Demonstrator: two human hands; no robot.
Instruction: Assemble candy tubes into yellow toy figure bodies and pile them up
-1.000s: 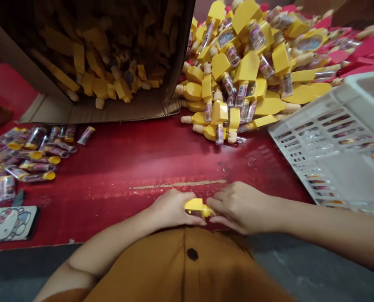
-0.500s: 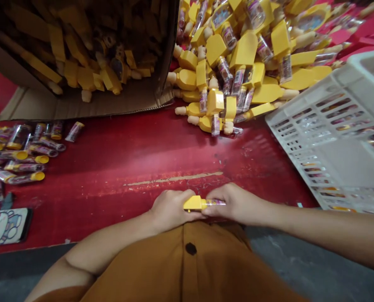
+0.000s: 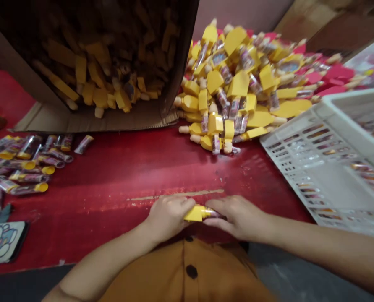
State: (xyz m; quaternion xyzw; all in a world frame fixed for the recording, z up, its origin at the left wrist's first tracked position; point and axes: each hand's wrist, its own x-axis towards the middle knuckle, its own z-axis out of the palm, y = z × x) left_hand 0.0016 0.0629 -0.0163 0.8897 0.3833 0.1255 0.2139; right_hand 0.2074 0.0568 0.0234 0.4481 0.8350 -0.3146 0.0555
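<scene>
Close to my body, over the red table's front edge, my left hand [image 3: 169, 214] is closed around a yellow plastic piece [image 3: 193, 213], most of it hidden by the fingers. My right hand [image 3: 237, 218] grips a small clear tube with a printed label [image 3: 211, 213], thumb and fingers on either side. The tube's near end meets the yellow piece, and the two lie in one line. Behind them, a pile of yellow pieces with labelled tubes attached [image 3: 227, 96] covers the back of the table.
A cardboard box [image 3: 126, 123] holding more yellow pieces lies open towards me. Loose labelled tubes [image 3: 32, 161] lie at the left, near a phone in a cartoon case [image 3: 4, 243]. At the right stands a white slotted crate [image 3: 325, 176] with tubes inside.
The view has tilted up, so everything sits lower. Both hands keep hold of the joined piece and tube; the right fingers now cover more of the tube.
</scene>
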